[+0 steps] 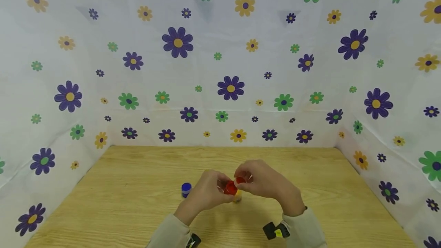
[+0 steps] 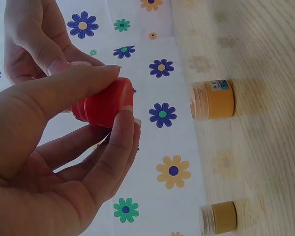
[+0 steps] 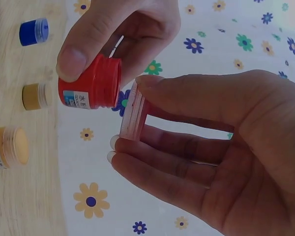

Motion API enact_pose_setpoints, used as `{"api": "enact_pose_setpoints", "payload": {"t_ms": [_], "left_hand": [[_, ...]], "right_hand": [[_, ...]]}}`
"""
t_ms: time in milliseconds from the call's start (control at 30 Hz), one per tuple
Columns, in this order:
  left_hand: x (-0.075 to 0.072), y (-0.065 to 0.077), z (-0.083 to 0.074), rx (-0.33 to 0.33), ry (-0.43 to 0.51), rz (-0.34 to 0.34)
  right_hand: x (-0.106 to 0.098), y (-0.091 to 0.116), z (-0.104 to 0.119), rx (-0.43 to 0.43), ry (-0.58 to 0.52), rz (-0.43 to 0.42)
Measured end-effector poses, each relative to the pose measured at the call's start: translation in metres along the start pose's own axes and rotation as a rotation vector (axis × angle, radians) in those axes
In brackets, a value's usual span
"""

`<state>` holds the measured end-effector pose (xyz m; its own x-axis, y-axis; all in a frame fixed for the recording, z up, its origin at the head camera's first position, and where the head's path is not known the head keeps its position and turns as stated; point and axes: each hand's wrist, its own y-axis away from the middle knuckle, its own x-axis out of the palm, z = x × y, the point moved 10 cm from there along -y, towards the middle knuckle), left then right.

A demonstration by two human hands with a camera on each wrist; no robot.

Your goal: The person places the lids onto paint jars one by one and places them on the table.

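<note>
My left hand [image 1: 208, 192] grips a small red paint jar [image 3: 91, 86] between thumb and fingers, above the table. The jar is uncapped, its threaded neck facing my right hand [image 1: 263, 181]. Thumb and fingers of that right hand pinch a clear lid [image 3: 133, 113] with red paint on it, held just off the jar's mouth. In the left wrist view the lid is mostly hidden behind the left thumb, and the red jar [image 2: 105, 103] shows its base end.
An orange-yellow paint jar [image 2: 219, 101] stands on the wooden table [image 1: 138, 186] below the hands. A blue jar [image 1: 186, 189] is left of the left hand, and an ochre jar [image 3: 33, 96] stands between them. Flower-printed cloth [image 1: 206, 68] encloses the table's back and sides.
</note>
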<state>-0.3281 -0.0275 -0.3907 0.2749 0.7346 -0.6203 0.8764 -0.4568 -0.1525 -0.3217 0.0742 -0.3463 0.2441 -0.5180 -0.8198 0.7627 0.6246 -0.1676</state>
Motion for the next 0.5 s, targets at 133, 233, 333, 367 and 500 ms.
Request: {"api": "enact_pose_setpoints", "payload": {"t_ms": [133,233,333,367,500], "left_hand": [[0.002,-0.001,-0.002,0.008,-0.004,0.008],[0.003,-0.002,-0.002,0.009,-0.008,0.013],[0.003,-0.002,-0.004,0.020,-0.003,0.015],[0.003,-0.002,-0.004,0.025,-0.002,0.015],[0.004,-0.003,-0.005,0.034,0.006,0.018]], "right_hand": [[0.001,0.002,0.006,-0.018,-0.014,0.007],[0.002,0.002,0.010,-0.043,-0.003,0.012],[0.003,0.001,0.014,-0.066,0.025,0.015],[0.003,0.001,0.014,-0.068,0.034,0.016],[0.003,0.000,0.014,-0.064,0.054,0.016]]}}
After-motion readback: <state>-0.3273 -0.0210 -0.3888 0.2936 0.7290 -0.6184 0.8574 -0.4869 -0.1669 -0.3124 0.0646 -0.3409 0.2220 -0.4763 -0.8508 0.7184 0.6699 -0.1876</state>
